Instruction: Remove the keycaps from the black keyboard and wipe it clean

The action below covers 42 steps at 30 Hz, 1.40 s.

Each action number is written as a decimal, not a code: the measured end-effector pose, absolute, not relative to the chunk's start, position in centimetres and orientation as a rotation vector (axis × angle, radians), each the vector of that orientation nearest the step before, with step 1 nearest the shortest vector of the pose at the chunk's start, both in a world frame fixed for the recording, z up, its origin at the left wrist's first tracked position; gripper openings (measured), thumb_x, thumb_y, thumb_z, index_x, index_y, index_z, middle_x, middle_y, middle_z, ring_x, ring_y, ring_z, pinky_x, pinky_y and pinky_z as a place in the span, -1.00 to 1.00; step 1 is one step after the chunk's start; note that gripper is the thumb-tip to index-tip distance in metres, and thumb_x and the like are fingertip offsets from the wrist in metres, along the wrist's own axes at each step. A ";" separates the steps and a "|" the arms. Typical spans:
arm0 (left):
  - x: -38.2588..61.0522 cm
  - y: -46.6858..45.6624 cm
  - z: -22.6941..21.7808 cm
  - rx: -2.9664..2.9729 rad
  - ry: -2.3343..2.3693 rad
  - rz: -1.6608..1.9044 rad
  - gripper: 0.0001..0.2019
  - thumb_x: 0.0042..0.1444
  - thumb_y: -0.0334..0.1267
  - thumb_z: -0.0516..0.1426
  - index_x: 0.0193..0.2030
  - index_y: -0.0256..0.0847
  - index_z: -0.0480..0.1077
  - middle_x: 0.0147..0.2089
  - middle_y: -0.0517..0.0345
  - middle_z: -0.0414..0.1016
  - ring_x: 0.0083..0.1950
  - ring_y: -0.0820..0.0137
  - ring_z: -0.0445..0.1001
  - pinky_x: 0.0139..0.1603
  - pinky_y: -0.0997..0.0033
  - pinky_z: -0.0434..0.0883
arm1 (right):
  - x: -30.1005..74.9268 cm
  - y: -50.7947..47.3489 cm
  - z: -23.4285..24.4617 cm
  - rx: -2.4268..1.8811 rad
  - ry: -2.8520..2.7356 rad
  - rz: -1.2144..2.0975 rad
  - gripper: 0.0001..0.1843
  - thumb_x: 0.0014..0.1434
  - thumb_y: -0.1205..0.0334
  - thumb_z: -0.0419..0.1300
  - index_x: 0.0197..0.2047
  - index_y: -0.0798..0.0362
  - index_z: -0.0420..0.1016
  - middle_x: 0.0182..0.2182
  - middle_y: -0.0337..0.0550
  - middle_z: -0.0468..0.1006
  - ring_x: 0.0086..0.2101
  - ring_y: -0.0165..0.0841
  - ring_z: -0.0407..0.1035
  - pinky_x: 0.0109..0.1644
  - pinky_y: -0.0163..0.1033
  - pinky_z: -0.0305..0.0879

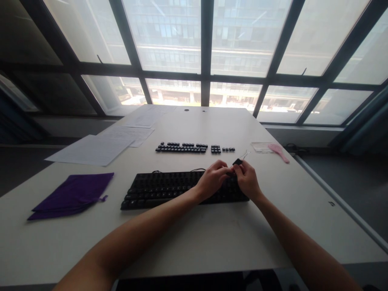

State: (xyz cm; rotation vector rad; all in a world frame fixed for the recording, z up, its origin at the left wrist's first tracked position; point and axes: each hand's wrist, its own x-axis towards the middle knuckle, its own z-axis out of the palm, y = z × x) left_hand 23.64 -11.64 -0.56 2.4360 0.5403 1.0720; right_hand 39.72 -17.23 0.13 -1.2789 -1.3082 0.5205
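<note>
A black keyboard [163, 190] lies on the white table below my hands, its upper and right parts stripped of many keycaps. My right hand [249, 180] is closed on a keycap puller [237, 161] with a black handle, its wire loops pointing up and away. Close against it, my left hand [214, 178] has thumb and fingers pinched together over the keyboard's right part. Whatever the left fingers hold is too small to make out. Beyond the keyboard, loose black keycaps [182, 149] stand in ordered rows, with a smaller block of keycaps [216, 149] to the right.
A folded purple cloth bag [72, 195] lies at the left, with white paper sheets [93, 149] behind it. Toward the right edge are a pink brush [278, 152] and a clear plastic bag [257, 147]. Large windows [169, 36] rise behind the table.
</note>
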 end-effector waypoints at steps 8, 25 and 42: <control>23.9 -8.7 0.6 2.227 0.848 1.031 -0.87 0.09 -0.37 0.25 -0.19 -0.24 0.56 -0.21 0.08 0.56 -0.30 0.42 0.51 -0.23 0.42 0.48 | 40.6 -16.8 0.2 -1.341 -1.205 0.425 -0.72 0.31 0.05 0.08 -0.35 0.05 0.40 -0.44 -0.10 0.59 -0.42 -0.29 0.45 -0.27 -0.21 0.35; 30.2 0.6 -0.7 2.741 1.039 0.628 -0.83 0.13 -0.35 0.21 -0.16 -0.21 0.60 -0.18 -0.05 0.56 -0.01 0.14 0.38 0.09 0.16 0.36 | 42.0 -16.4 0.6 -1.316 -1.141 0.400 -0.73 0.31 0.10 0.09 -0.35 0.07 0.43 -0.45 -0.10 0.59 -0.44 -0.32 0.45 -0.32 -0.23 0.33; 28.9 -2.2 1.4 2.693 1.052 0.809 -0.84 0.24 -0.26 0.15 -0.17 -0.19 0.58 -0.14 -0.01 0.49 -0.02 0.18 0.36 0.08 0.20 0.36 | 43.7 -16.4 0.8 -1.349 -1.567 0.576 -0.81 0.22 0.27 0.08 -0.40 0.05 0.46 -0.46 -0.20 0.56 -0.40 -0.32 0.39 -0.30 -0.24 0.25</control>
